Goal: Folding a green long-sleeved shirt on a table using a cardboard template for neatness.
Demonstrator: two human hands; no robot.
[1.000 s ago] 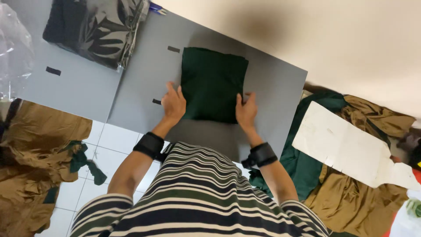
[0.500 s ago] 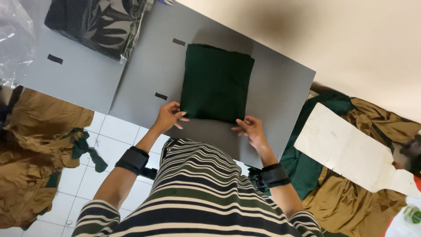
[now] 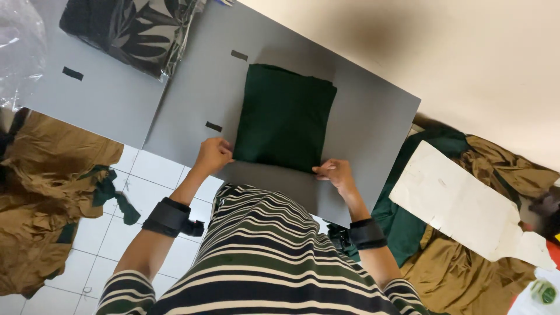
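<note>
Folded dark green garment (image 3: 284,119) flat on grey board (image 3: 373,134), long axis running away from person. Left hand (image 3: 213,155) curled at near-left corner, touching; right hand (image 3: 335,174) pinching near-right edge. Both at near edge, garment straight ahead between them.

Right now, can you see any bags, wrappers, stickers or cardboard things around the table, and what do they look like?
Clear plastic bag: top left corner, crinkly and see-through.
Wrapped dark cloth: top of the grey table, black with grey leaf shapes, seemingly in a clear wrapper.
Black tape strips: small dark rectangles stuck on the table.
White cardboard sheet: on the right, lying on brown and green cloth, flat with cut edges.
White packet: bottom right corner, with a green round mark.
</note>
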